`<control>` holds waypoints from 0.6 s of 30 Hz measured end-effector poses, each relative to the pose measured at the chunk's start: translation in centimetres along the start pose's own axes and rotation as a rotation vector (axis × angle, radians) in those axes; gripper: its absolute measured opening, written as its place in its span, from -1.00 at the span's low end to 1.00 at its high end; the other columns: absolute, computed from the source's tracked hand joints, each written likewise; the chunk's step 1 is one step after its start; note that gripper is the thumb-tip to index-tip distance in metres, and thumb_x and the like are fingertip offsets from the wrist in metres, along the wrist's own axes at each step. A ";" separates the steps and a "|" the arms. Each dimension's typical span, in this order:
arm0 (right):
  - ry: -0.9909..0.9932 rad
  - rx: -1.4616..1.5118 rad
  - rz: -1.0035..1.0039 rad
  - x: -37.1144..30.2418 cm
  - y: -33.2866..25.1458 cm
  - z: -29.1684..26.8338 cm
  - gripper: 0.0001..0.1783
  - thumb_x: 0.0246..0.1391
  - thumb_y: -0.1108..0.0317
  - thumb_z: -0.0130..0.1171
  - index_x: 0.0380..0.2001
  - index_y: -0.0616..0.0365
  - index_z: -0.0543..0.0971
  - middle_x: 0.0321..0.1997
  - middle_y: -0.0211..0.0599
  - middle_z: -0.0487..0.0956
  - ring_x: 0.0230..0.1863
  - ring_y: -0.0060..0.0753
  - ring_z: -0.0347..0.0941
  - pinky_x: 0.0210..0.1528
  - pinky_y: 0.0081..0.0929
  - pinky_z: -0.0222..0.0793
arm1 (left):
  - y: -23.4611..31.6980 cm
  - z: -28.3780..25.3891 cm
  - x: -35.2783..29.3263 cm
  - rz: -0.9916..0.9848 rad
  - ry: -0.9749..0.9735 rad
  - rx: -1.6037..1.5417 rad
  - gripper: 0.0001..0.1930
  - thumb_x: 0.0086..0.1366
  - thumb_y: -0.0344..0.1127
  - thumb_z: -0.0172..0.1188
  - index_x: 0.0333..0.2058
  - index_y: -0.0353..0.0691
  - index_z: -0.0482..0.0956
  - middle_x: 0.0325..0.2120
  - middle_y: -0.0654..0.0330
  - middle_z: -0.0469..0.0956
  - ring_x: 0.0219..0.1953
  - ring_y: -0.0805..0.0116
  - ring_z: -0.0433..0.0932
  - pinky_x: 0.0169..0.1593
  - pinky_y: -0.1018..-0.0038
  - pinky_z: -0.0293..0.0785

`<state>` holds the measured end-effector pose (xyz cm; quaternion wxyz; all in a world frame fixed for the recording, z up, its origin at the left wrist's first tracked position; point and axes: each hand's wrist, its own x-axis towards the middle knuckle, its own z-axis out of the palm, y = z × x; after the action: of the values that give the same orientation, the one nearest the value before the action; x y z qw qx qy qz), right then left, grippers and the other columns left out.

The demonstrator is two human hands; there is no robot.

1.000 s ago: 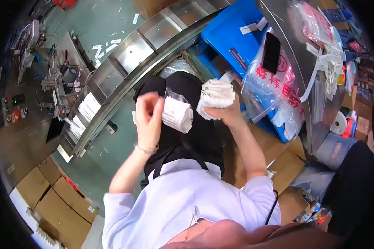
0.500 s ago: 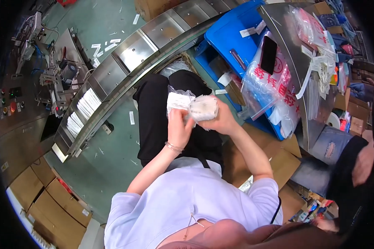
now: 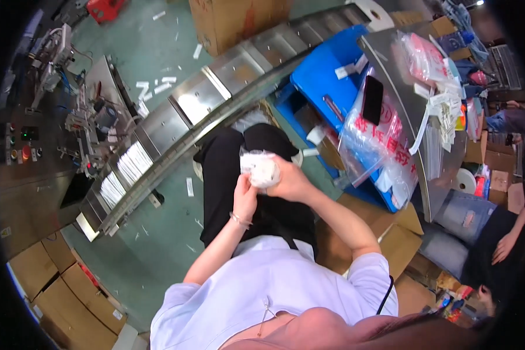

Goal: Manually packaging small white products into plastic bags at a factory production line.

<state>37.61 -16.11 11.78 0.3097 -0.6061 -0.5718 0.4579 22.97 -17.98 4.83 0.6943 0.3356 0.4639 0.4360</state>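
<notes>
l hand (image 3: 246,199) pinches white bundle (image 3: 265,175) at its lower l edge; r hand (image 3: 290,179) grip curls round its r side. bundle's over the lap (image 3: 220,181), nr knees. beyond, to r: phone (image 3: 372,100) on plastic bags (image 3: 374,137) over blue bin (image 3: 321,67). farther l: metal conveyor (image 3: 195,106), white packets (image 3: 134,163) nr l end.

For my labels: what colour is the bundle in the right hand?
The bundle is white, best seen in the head view.
</notes>
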 end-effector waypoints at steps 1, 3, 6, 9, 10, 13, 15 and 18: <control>0.007 -0.061 0.006 -0.5 0.0 0.6 -0.34 -0.44 0.15 0.43 -0.20 0.20 0.43 -0.33 -0.06 0.57 -0.26 -0.09 0.53 -0.21 -0.28 0.43 | -0.4 -0.8 -0.3 -0.066 0.028 -0.073 -0.83 0.20 -0.50 0.02 -0.21 -0.28 0.45 -0.32 0.31 0.50 -0.29 0.54 0.45 -0.18 0.60 0.37; 0.043 -0.153 0.025 -1.5 -0.4 1.2 -0.29 -0.47 0.02 0.44 -0.22 0.16 0.43 -0.36 -0.04 0.57 -0.28 -0.01 0.52 -0.24 -0.20 0.43 | -0.4 -1.7 -1.2 -0.166 0.051 -0.128 -0.81 0.20 -0.49 0.03 -0.19 -0.27 0.44 -0.31 0.29 0.50 -0.29 0.52 0.45 -0.19 0.60 0.38; 0.072 -0.204 -0.004 -1.8 0.2 1.7 -0.30 -0.51 -0.04 0.44 -0.27 0.12 0.44 -0.36 -0.07 0.57 -0.28 0.02 0.51 -0.23 -0.14 0.42 | -1.0 -2.3 -1.3 -0.225 0.099 -0.131 -0.80 0.18 -0.47 0.05 -0.19 -0.29 0.43 -0.34 0.26 0.50 -0.33 0.49 0.45 -0.26 0.58 0.38; -0.023 -0.242 0.124 -0.9 1.2 1.6 -0.30 -0.54 -0.03 0.44 -0.27 0.11 0.46 -0.32 -0.10 0.57 -0.27 -0.02 0.52 -0.20 -0.17 0.43 | 0.7 -1.3 -0.7 -0.323 0.135 -0.278 -0.82 0.14 -0.50 0.07 -0.24 -0.30 0.45 -0.37 0.25 0.50 -0.39 0.50 0.42 -0.33 0.57 0.35; -0.007 -0.200 0.056 -0.7 2.1 1.4 -0.31 -0.54 -0.01 0.43 -0.27 0.11 0.47 -0.31 -0.10 0.58 -0.27 -0.02 0.52 -0.19 -0.18 0.43 | 0.7 -1.1 -0.3 -0.292 0.076 -0.214 -0.80 0.13 -0.51 0.07 -0.23 -0.31 0.45 -0.37 0.24 0.50 -0.41 0.50 0.41 -0.35 0.57 0.34; 0.036 -0.101 0.008 0.2 3.7 1.2 -0.33 -0.53 0.05 0.41 -0.26 0.14 0.48 -0.32 -0.06 0.57 -0.27 -0.01 0.52 -0.17 -0.21 0.43 | 0.9 -1.5 -0.1 -0.249 -0.094 -0.030 -0.73 0.09 -0.54 0.06 -0.18 -0.32 0.45 -0.38 0.23 0.51 -0.45 0.51 0.39 -0.38 0.58 0.30; -0.001 -0.144 0.022 0.5 1.8 -1.2 -0.39 -0.50 0.07 0.39 -0.29 0.14 0.49 -0.34 -0.06 0.57 -0.27 0.00 0.52 -0.19 -0.21 0.44 | 2.2 -0.5 0.8 -0.252 -0.155 -0.049 -0.76 0.13 -0.51 0.05 -0.19 -0.30 0.48 -0.42 0.29 0.50 -0.46 0.55 0.36 -0.38 0.62 0.27; -0.008 -0.312 0.034 -0.6 1.1 1.2 -0.43 -0.44 0.10 0.37 -0.30 0.15 0.47 -0.35 -0.03 0.57 -0.27 -0.02 0.52 -0.22 -0.22 0.45 | 2.7 0.2 1.5 -0.296 -0.085 -0.212 -0.82 0.19 -0.44 0.06 -0.23 -0.28 0.52 -0.46 0.36 0.48 -0.47 0.60 0.33 -0.38 0.66 0.25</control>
<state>36.97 -17.05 10.43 0.2016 -0.6545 -0.6271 0.3710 22.68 -15.52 6.71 0.8015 0.2068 0.4298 0.3607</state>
